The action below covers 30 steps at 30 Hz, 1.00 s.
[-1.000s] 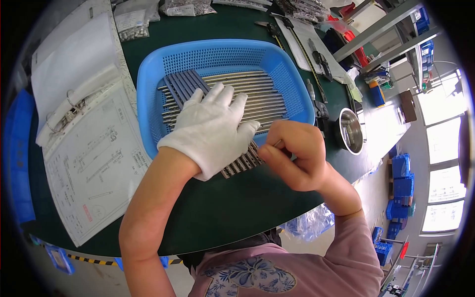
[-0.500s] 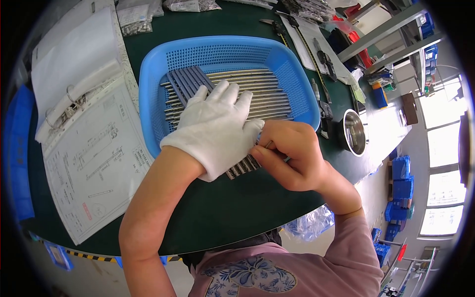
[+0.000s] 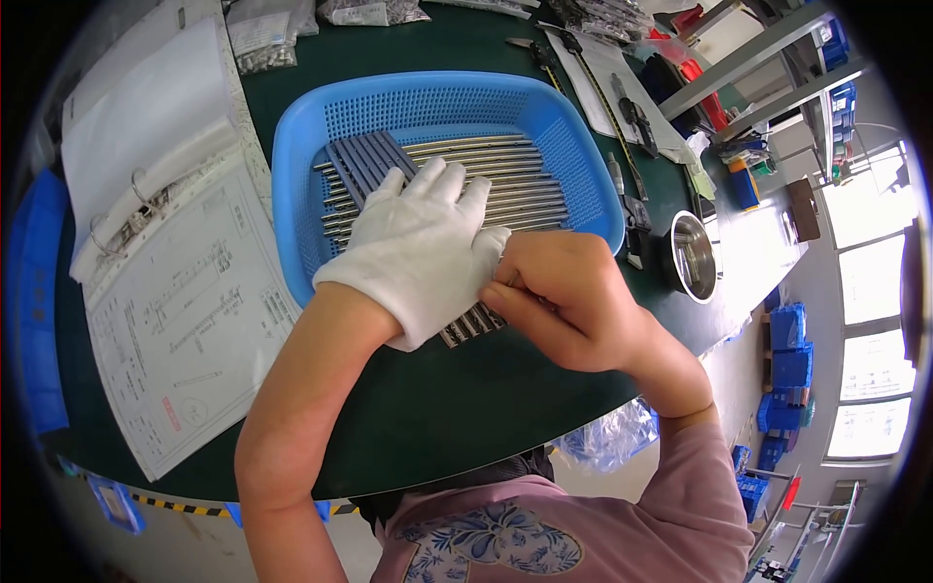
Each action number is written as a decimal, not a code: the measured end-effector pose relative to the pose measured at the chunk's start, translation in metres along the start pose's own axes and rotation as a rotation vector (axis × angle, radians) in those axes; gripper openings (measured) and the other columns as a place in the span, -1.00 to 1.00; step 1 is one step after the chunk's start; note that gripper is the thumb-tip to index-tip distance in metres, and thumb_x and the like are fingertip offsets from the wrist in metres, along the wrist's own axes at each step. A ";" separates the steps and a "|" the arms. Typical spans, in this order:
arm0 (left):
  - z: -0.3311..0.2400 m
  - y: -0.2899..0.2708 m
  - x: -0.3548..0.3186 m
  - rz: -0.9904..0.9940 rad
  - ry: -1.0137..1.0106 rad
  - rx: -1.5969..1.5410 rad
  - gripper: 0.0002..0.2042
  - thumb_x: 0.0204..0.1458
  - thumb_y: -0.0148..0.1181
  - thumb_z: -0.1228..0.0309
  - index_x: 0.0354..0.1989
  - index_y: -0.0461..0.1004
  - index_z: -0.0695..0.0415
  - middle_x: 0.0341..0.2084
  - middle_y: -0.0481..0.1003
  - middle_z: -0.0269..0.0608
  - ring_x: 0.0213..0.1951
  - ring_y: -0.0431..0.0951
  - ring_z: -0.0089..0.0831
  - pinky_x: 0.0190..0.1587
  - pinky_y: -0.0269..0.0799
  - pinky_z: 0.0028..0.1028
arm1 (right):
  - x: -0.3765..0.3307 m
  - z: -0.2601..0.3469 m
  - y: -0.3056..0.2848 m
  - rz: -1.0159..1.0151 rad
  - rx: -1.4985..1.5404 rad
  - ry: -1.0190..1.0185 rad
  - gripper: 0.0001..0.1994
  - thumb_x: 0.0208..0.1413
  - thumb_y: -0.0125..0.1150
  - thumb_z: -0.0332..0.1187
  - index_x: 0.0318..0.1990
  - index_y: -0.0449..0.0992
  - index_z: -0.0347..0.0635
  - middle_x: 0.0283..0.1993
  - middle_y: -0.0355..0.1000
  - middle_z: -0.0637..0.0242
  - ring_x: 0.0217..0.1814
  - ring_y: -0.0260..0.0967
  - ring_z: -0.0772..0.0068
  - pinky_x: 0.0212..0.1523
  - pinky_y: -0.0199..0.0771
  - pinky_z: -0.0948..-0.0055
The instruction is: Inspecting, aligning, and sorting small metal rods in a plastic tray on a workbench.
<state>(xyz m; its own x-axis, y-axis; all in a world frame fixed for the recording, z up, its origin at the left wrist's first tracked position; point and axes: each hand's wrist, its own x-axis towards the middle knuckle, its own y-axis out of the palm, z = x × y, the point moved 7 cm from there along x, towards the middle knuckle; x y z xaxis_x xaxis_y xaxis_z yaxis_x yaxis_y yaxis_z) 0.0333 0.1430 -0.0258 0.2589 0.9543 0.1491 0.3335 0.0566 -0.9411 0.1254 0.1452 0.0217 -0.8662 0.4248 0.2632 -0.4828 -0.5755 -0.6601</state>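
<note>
Head view: a dark green bench (image 3: 466, 428) lies under both hands. Out past the fingers sits a blue perforated plastic basket (image 3: 321, 146), with grey metal rods (image 3: 505, 175) across its floor. Left of the left hand lies an open ring binder (image 3: 165, 243). The white-gloved left hand (image 3: 423, 248) lies flat, fingers spread, on the rods. The bare right hand (image 3: 564, 296), touching the glove's edge, is curled, fingertips pinching rod ends (image 3: 471, 325) that jut over the basket's near rim. A steel bowl (image 3: 692, 257) sits beyond the right hand.

Basket wall (image 3: 292, 194) and binder (image 3: 146, 175) (left) hem rods (image 3: 505, 185); green table (image 3: 466, 389) free.
</note>
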 end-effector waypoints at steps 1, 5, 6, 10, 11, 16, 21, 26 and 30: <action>-0.001 -0.002 0.000 -0.002 0.002 0.001 -0.52 0.22 -0.29 0.18 0.11 0.28 0.34 0.14 0.28 0.08 0.27 0.16 -0.14 0.30 0.01 -0.15 | -0.002 0.005 -0.003 -0.050 -0.061 -0.058 -0.81 0.01 0.19 -0.48 -0.55 0.31 -0.24 -0.62 0.21 0.18 -0.59 0.22 0.05 -0.57 0.18 0.21; -0.008 -0.004 0.001 -0.003 -0.003 0.056 -0.63 0.19 -0.18 0.27 0.04 0.39 0.22 0.13 0.29 0.08 0.26 0.18 -0.08 0.28 0.07 -0.10 | -0.008 0.009 -0.010 -0.073 -0.116 -0.119 -0.80 0.05 0.17 -0.46 -0.54 0.30 -0.24 -0.62 0.21 0.18 -0.60 0.21 0.04 -0.58 0.16 0.20; -0.004 -0.005 0.001 -0.026 -0.064 -0.015 -0.67 0.17 -0.13 0.31 0.01 0.43 0.17 0.13 0.29 0.08 0.26 0.18 -0.06 0.27 0.09 -0.09 | -0.008 0.009 -0.010 -0.072 -0.116 -0.119 -0.80 0.05 0.17 -0.46 -0.54 0.30 -0.24 -0.62 0.21 0.18 -0.60 0.21 0.04 -0.58 0.16 0.20; -0.009 -0.008 -0.002 -0.073 0.009 0.073 -0.71 0.14 -0.07 0.36 -0.02 0.47 0.11 0.12 0.30 0.07 0.25 0.20 -0.05 0.25 0.11 -0.08 | -0.009 0.005 -0.006 -0.055 -0.110 -0.107 -0.79 0.06 0.16 -0.46 -0.54 0.29 -0.24 -0.62 0.21 0.17 -0.59 0.20 0.03 -0.58 0.15 0.19; -0.009 -0.007 -0.001 -0.049 0.018 0.085 -0.71 0.14 -0.07 0.35 -0.02 0.47 0.11 0.12 0.30 0.07 0.25 0.19 -0.06 0.25 0.11 -0.08 | -0.009 0.004 -0.006 -0.057 -0.094 -0.103 -0.79 0.06 0.16 -0.46 -0.55 0.29 -0.24 -0.62 0.20 0.17 -0.59 0.20 0.03 -0.58 0.15 0.19; -0.013 -0.009 -0.001 -0.057 0.025 0.095 -0.70 0.14 -0.07 0.34 -0.03 0.47 0.12 0.10 0.31 0.05 0.25 0.19 -0.07 0.26 0.11 -0.09 | -0.007 0.004 -0.007 -0.034 -0.083 -0.088 -0.80 0.06 0.15 -0.47 -0.54 0.29 -0.25 -0.62 0.20 0.16 -0.58 0.20 0.02 -0.57 0.16 0.18; -0.011 -0.010 0.000 -0.030 0.012 0.055 -0.71 0.13 -0.07 0.34 -0.04 0.49 0.10 0.09 0.32 0.05 0.25 0.19 -0.09 0.24 0.11 -0.07 | -0.006 0.004 -0.005 -0.035 -0.085 -0.084 -0.81 0.05 0.15 -0.48 -0.54 0.29 -0.25 -0.62 0.21 0.16 -0.58 0.21 0.01 -0.56 0.17 0.18; -0.006 -0.002 0.001 -0.065 -0.019 0.052 -0.67 0.16 -0.13 0.30 0.00 0.45 0.15 0.09 0.32 0.05 0.25 0.20 -0.10 0.24 0.11 -0.11 | -0.009 0.015 -0.002 -0.100 -0.137 -0.184 -0.81 0.09 0.12 -0.46 -0.53 0.31 -0.27 -0.61 0.21 0.14 -0.57 0.20 0.01 -0.55 0.17 0.21; -0.007 -0.006 0.001 -0.054 -0.009 0.036 -0.63 0.20 -0.19 0.28 0.04 0.39 0.23 0.10 0.30 0.06 0.25 0.20 -0.11 0.25 0.10 -0.13 | -0.007 -0.006 -0.002 -0.024 0.064 0.029 -0.81 0.11 0.11 -0.45 -0.51 0.32 -0.27 -0.60 0.23 0.14 -0.56 0.21 0.01 -0.54 0.18 0.21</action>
<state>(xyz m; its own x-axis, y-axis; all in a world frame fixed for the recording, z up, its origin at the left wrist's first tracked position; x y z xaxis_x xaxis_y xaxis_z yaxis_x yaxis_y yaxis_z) 0.0377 0.1415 -0.0180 0.2330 0.9523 0.1972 0.3143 0.1182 -0.9420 0.1328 0.1475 0.0173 -0.8508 0.4582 0.2572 -0.5111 -0.6079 -0.6077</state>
